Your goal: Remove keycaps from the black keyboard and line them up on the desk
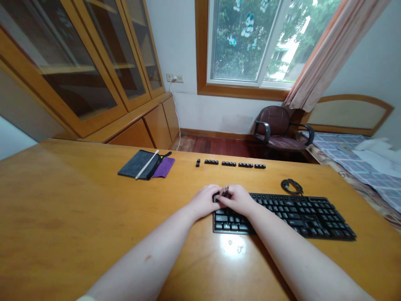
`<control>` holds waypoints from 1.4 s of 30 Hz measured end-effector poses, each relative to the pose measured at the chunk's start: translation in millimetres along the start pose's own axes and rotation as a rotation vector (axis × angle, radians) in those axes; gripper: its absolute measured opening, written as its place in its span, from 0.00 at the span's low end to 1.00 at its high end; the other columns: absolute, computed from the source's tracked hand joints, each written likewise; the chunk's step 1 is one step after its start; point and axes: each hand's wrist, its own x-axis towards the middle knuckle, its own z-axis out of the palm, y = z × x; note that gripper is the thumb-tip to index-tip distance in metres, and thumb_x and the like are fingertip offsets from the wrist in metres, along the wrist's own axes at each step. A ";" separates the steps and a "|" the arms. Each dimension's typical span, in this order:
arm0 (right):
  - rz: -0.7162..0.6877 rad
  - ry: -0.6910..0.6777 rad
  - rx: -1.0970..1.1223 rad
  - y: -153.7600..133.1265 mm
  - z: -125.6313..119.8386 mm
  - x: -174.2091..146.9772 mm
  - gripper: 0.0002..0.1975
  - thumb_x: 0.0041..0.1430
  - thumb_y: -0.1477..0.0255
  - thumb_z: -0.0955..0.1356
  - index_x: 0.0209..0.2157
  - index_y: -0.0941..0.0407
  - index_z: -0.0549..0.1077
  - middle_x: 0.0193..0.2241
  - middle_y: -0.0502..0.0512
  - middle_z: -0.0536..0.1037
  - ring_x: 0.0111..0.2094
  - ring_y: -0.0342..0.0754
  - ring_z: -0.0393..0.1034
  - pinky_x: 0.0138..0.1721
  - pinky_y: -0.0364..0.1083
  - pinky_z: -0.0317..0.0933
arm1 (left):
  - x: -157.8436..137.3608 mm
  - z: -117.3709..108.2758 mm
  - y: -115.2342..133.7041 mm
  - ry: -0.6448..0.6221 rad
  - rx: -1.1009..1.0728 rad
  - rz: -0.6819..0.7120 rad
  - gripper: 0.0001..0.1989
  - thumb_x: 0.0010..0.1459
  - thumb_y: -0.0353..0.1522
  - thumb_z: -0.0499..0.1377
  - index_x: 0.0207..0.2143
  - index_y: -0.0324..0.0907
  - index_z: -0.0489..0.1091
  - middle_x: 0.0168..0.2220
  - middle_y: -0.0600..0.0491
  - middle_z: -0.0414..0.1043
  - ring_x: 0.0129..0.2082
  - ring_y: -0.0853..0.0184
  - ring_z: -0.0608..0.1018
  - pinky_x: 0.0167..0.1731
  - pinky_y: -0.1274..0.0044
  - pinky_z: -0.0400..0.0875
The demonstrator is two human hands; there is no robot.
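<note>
A black keyboard (297,217) lies on the wooden table, slightly turned. My left hand (205,202) is closed around its upper left corner, thumb and fingers near the first keys. Against it, my right hand (239,198) rests over the same corner with its fingers pinched together. A small dark brown thing (224,191) shows between the right fingertips; its kind is too small to make out. The keys under both hands are hidden. Beyond the hands, loose black keycaps (228,164) stand in a row of small groups near the table's far edge.
A coiled black cable (292,186) lies behind the keyboard. To the left are a dark grey pouch (133,164), a thin white stick (147,164) across it and a purple cloth (164,168). An office chair (275,127) stands beyond the table (78,234).
</note>
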 end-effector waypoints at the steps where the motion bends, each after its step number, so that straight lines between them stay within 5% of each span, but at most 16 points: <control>1: 0.007 0.029 0.007 0.6 0.1 -0.3 0.10 0.55 0.67 0.66 0.23 0.56 0.73 0.22 0.50 0.74 0.24 0.43 0.66 0.29 0.41 0.58 | 0.2 -0.1 0.2 -0.001 -0.006 -0.011 0.14 0.47 0.35 0.62 0.38 0.43 0.71 0.40 0.51 0.72 0.41 0.62 0.72 0.44 0.72 0.66; 9: 0.031 0.161 0.013 0.6 3.2 -4.4 0.11 0.55 0.67 0.65 0.23 0.57 0.70 0.21 0.52 0.72 0.25 0.44 0.66 0.30 0.43 0.59 | 1.1 1.4 -2.6 0.008 0.002 -0.047 0.15 0.47 0.38 0.63 0.38 0.43 0.72 0.38 0.51 0.72 0.40 0.63 0.73 0.43 0.72 0.66; 14: 0.198 0.597 0.291 12.6 -1.8 0.4 0.12 0.54 0.67 0.64 0.20 0.56 0.62 0.16 0.46 0.64 0.20 0.41 0.60 0.25 0.42 0.56 | 0.4 0.3 -0.6 -0.006 0.022 -0.090 0.20 0.44 0.37 0.65 0.42 0.44 0.72 0.40 0.51 0.72 0.42 0.62 0.73 0.45 0.71 0.66; 16: 0.240 0.653 0.374 16.5 -4.5 3.2 0.12 0.53 0.64 0.65 0.22 0.56 0.62 0.16 0.45 0.62 0.19 0.41 0.58 0.24 0.41 0.56 | -0.1 0.7 -0.3 -0.006 0.016 -0.092 0.20 0.45 0.38 0.65 0.42 0.44 0.71 0.41 0.50 0.72 0.43 0.62 0.73 0.46 0.70 0.66; 25: 0.279 0.270 0.609 5.2 -0.2 5.9 0.16 0.48 0.59 0.69 0.25 0.58 0.69 0.14 0.48 0.69 0.14 0.40 0.60 0.17 0.41 0.55 | -1.2 2.3 1.8 0.189 -0.091 -0.139 0.18 0.48 0.34 0.63 0.44 0.43 0.69 0.42 0.51 0.72 0.43 0.63 0.73 0.46 0.71 0.68; 29: 0.244 0.263 0.553 6.3 -0.2 6.7 0.16 0.50 0.58 0.69 0.26 0.58 0.73 0.16 0.50 0.71 0.16 0.41 0.63 0.19 0.42 0.59 | 0.4 1.6 -0.9 0.286 -0.132 -0.170 0.11 0.51 0.34 0.61 0.38 0.42 0.70 0.37 0.52 0.73 0.38 0.66 0.75 0.42 0.73 0.70; 34: 0.055 0.341 0.343 9.5 -0.8 7.8 0.13 0.53 0.62 0.68 0.24 0.57 0.75 0.25 0.55 0.76 0.30 0.47 0.70 0.35 0.46 0.65 | 0.7 0.5 -3.2 0.340 -0.114 -0.190 0.09 0.51 0.33 0.61 0.36 0.42 0.71 0.36 0.52 0.74 0.38 0.66 0.75 0.42 0.73 0.70; 42: 0.216 0.240 0.358 5.8 -3.7 5.6 0.14 0.54 0.62 0.66 0.25 0.57 0.75 0.19 0.52 0.75 0.22 0.45 0.69 0.26 0.43 0.63 | 0.8 -2.4 3.3 0.324 -0.122 -0.208 0.09 0.49 0.31 0.61 0.36 0.42 0.72 0.36 0.52 0.75 0.39 0.65 0.76 0.43 0.71 0.69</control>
